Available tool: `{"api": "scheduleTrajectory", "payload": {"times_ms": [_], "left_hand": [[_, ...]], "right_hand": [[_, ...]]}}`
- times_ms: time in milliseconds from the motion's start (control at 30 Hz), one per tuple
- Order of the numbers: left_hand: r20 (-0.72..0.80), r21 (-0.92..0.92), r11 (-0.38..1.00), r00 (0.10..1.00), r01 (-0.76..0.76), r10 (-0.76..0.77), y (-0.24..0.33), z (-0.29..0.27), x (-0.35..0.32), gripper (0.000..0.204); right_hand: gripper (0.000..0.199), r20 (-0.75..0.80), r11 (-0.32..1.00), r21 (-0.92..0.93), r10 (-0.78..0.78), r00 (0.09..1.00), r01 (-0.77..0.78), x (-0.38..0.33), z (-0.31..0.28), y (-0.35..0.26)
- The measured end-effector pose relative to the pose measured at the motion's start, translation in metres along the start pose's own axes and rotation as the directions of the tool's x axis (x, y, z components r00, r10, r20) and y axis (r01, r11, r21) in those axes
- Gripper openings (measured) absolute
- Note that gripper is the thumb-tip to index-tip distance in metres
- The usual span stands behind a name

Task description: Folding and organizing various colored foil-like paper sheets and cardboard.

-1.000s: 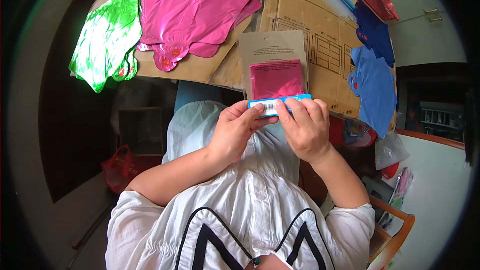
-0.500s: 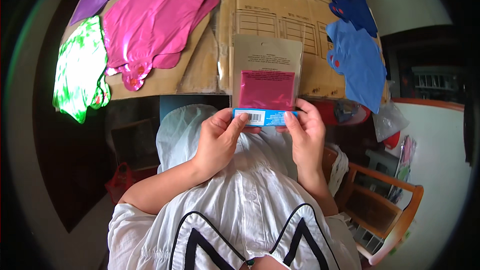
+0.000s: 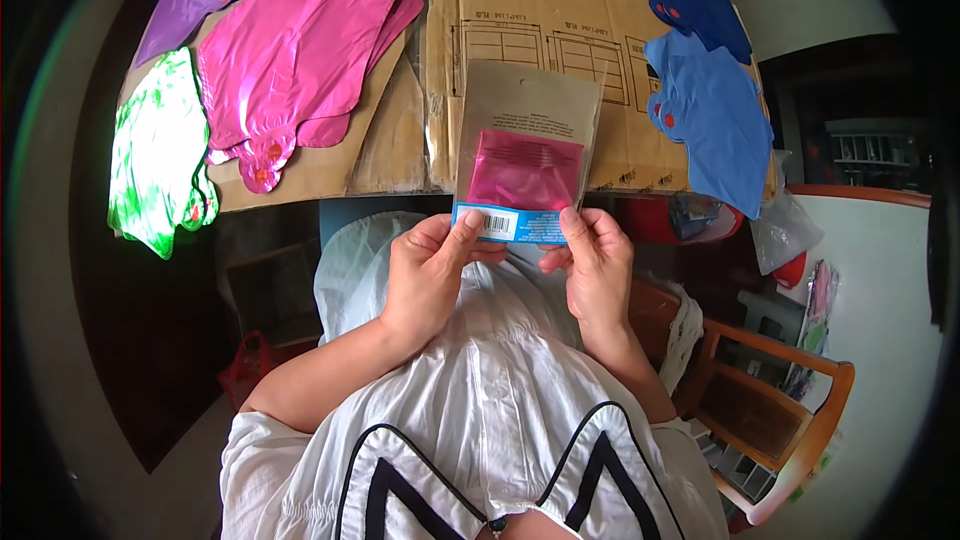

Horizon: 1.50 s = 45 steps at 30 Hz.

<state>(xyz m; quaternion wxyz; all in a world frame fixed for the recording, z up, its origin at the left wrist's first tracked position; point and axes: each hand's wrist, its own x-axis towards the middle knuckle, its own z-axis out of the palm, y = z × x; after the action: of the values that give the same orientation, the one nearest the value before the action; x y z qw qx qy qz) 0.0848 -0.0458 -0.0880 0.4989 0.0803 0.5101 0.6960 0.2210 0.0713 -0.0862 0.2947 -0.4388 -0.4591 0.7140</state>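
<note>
— Left hand (image 3: 425, 280), quick, what state?

— Closed on the flat package (image 3: 522, 145), thumb on its front at lower left, other fingers tucked behind

— Right hand (image 3: 597, 275)?

— Thumb at the package's lower right corner, fingers curled in loosely below. Reads as a pinch, can't tell how firm

— Package where?

— Between the two hands, upper part overlapping the near edge of the worktop (image 3: 390, 145) in view. Can't tell if it touches. Tan backing card (image 3: 500, 95) at the top, pink folded sheet (image 3: 525, 175) mid, blue strip (image 3: 540, 227) with a barcode along the bottom, by the thumbs

— Step in hand?

— My read: package being held level and squared up by its bottom edge. Whether it's sealed, can't tell

— Next move calls for?

— Judgement only: steady left grip, surer right pinch if it gets turned, both ends level so the pink sheet doesn't slide or crease

— Around it?

— Pink foil pieces (image 3: 300, 50) on the left, green foil piece (image 3: 158, 140) at the near left corner, purple one (image 3: 185, 10) beyond. Light blue piece (image 3: 715, 120) and dark blue piece (image 3: 695, 0) on the right
</note>
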Motion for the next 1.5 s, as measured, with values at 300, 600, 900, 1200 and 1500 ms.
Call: {"api": "scheduleTrajectory", "payload": {"times_ms": [300, 600, 900, 1200, 1500], "left_hand": [[-0.004, 0.004, 0.999, 0.999, -0.036, 0.036, 0.001, 0.003, -0.002, 0.019], [0.028, -0.139, 0.989, 0.998, 0.059, -0.055, 0.002, 0.0, 0.001, 0.013], [-0.034, -0.054, 0.977, 0.977, 0.207, -0.209, 0.004, 0.007, 0.002, 0.015], [0.702, 0.637, -0.085, 0.531, -0.766, 0.476, 0.067, 0.016, -0.007, 0.017], [0.919, 0.393, -0.474, 0.317, -0.788, 0.235, 0.067, 0.027, 0.05, 0.03]], "right_hand": [[0.019, 0.211, 0.983, 0.155, 0.065, 0.975, -0.099, -0.004, -0.007, 0.0], [0.015, 0.232, 0.915, 0.277, 0.232, 0.945, -0.293, 0.001, -0.006, -0.005], [0.01, 0.148, 0.985, 0.166, 0.031, 0.989, -0.056, -0.003, 0.001, 0.01], [0.013, 0.101, 0.997, 0.077, -0.014, 0.995, 0.006, 0.0, -0.002, -0.001], [0.014, 0.115, 0.974, 0.225, -0.014, 0.993, -0.013, 0.001, 0.002, -0.002]]}}
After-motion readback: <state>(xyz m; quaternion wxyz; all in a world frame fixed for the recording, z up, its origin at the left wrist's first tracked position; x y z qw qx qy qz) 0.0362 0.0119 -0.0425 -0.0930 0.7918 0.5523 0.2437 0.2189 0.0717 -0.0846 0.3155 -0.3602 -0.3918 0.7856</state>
